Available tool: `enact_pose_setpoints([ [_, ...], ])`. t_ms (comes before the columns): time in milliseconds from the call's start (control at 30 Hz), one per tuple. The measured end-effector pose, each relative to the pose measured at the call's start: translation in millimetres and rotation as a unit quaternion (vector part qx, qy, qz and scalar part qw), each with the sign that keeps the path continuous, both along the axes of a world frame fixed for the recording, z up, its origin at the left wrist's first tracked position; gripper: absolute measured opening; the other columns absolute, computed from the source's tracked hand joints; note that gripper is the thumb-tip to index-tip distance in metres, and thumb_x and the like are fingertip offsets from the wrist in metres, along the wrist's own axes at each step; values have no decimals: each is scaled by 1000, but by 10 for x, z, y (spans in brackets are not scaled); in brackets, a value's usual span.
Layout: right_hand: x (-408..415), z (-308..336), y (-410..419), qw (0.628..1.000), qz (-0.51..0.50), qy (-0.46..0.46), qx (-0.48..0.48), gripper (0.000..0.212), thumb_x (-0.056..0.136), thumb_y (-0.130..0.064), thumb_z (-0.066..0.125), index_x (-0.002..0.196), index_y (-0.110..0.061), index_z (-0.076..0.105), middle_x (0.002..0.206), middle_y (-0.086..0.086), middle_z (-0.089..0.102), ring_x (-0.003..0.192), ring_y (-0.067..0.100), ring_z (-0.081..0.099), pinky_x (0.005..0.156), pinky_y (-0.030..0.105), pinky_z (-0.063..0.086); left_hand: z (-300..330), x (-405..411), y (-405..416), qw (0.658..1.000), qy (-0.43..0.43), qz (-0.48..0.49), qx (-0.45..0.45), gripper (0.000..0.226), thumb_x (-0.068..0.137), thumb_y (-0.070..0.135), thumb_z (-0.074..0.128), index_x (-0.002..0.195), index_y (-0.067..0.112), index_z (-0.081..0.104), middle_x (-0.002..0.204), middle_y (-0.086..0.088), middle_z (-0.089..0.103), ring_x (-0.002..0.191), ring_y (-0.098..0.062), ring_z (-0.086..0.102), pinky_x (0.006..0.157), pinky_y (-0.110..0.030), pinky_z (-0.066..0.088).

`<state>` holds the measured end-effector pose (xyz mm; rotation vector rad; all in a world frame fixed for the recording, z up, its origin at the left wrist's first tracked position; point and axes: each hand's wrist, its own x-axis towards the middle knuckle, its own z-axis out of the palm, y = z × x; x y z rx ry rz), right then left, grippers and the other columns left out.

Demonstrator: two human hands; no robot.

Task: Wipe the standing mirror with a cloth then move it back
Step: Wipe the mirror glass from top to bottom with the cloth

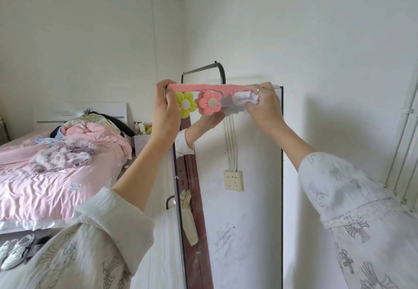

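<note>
Counts around the mirror

One standing mirror [237, 198] with one pink strip [203, 87] across its top; two plush flowers, one yellow-green [186, 104] and one pink [208, 103]; one white cloth [245, 98]; two hands, left [166, 110] and right [263, 103]; one bed [45, 175]; two white shoes [15, 250]; one wall socket [234, 180] seen in the glass.

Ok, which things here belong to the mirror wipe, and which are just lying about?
Job:
standing mirror
white cloth, gripped by right hand
left hand, gripping the mirror's top corner

Lying about:
bed
shoes
bedside table
flower decorations
</note>
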<state>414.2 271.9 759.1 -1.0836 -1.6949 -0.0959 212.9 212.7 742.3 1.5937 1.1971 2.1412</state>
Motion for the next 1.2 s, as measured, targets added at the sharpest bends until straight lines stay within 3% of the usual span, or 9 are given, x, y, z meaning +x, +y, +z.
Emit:
enact_pose_setpoints([
  [333,-51,-817,43,988,50,-110,-97,22,85,-1,57,103,-7,67,102,11,48,98,28,49,85,34,45,-25,72,60,997,-46,24,49,14,97,25,34,93,30,45,74,16,50,62,2,49,56,-20,43],
  [433,-16,-1046,-65,963,77,-186,-178,30,84,2,53,90,-23,67,101,1,44,95,19,41,86,29,39,-23,112,49,996,-49,43,56,17,96,27,35,84,36,44,69,18,50,63,-1,49,61,-28,44],
  [533,54,-940,-189,928,158,-234,-244,51,85,5,39,61,-35,59,79,-7,46,77,14,42,67,15,29,-17,156,19,995,-49,62,60,19,95,28,36,81,39,42,65,21,52,62,-2,50,63,-35,47],
  [600,127,-817,-199,923,123,-281,-231,37,83,1,43,61,-25,60,69,-11,47,74,17,48,60,12,32,-22,183,11,995,-51,66,60,17,94,30,37,81,40,43,67,16,53,63,-9,53,66,-44,51],
  [667,230,-622,-126,967,59,-189,-158,18,79,-4,55,85,-15,68,82,0,52,84,20,52,66,19,40,-25,209,10,995,-46,69,62,10,91,33,39,84,37,45,67,9,56,62,-14,54,65,-49,52],
  [800,270,-130,-5,1000,0,-12,-10,28,76,0,53,98,-12,67,101,9,50,90,17,48,71,18,33,-26,224,32,994,-48,83,59,5,88,35,42,90,33,46,74,-9,61,63,-19,56,64,-52,52],
  [933,83,104,66,999,7,-37,29,38,76,3,50,106,-9,68,108,12,51,101,23,54,79,24,42,-30,205,49,993,-48,94,61,5,87,35,41,89,33,45,75,-12,61,64,-27,56,61,-52,52],
  [1133,-240,-228,17,996,91,1,5,28,82,-2,56,107,-10,67,100,7,49,101,23,51,80,30,43,-36,198,82,992,-55,94,62,8,85,37,39,89,35,45,64,10,54,54,-9,50,58,-48,51],
  [1200,-239,-375,-27,988,140,-42,-43,29,79,0,60,105,-12,68,93,1,46,92,21,51,75,28,44,-41,170,92,991,-60,100,60,9,85,36,38,89,34,45,61,12,53,54,-8,50,58,-47,51],
])
